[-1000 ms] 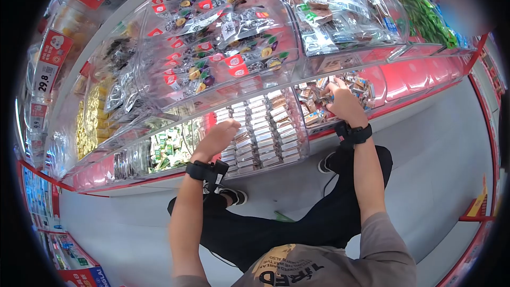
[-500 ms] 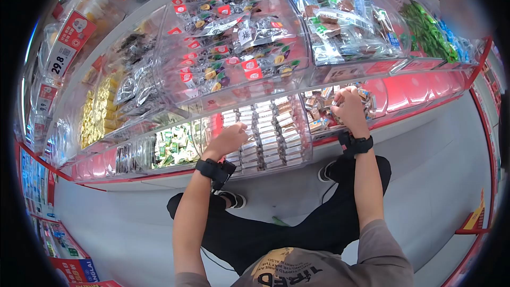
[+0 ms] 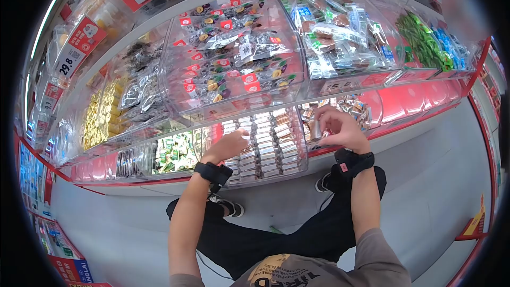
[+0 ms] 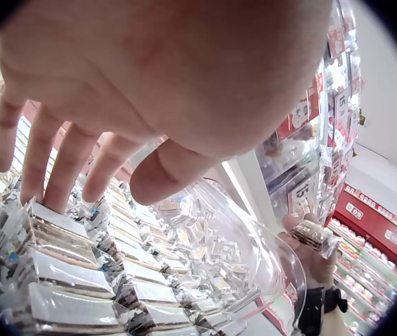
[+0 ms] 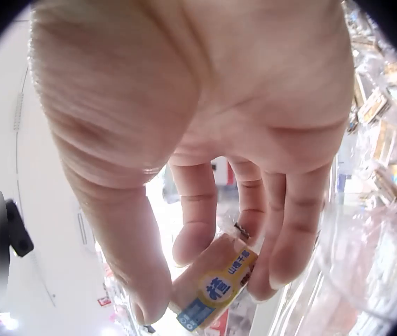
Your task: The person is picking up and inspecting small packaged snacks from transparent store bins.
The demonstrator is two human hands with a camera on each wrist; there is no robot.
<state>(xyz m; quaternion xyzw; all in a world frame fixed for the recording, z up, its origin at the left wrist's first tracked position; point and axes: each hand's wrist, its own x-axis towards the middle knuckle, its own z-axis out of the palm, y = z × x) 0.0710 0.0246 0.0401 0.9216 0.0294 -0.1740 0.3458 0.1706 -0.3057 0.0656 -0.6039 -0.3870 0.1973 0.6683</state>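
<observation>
My right hand (image 3: 345, 132) pinches a small wrapped snack (image 5: 216, 283) between thumb and fingers. Its wrapper is brown with a blue and yellow label, and a twisted clear end sticks out. That hand is in front of the bin of loose wrapped snacks (image 3: 348, 107), partly covering it. My left hand (image 3: 227, 146) hovers at the left side of neat rows of wrapped bars (image 3: 268, 146). In the left wrist view its fingers point down, fairly straight, with the fingertips (image 4: 56, 199) right at the silvery wrappers. Nothing shows in its grip.
Above is a shelf of clear bins with bagged prunes (image 3: 228, 69), other clear packs (image 3: 345, 37) and green packs (image 3: 425, 40). Left of the bars lie green-and-white packets (image 3: 174, 151). A pink-lined bin (image 3: 414, 98) stands at the right. A clear bin wall (image 3: 303, 127) divides the lower row.
My right hand has come back out of the loose-snack bin toward me, now holding a wrapped snack. My left hand's fingers have dropped from reaching forward to pointing down at the bars.
</observation>
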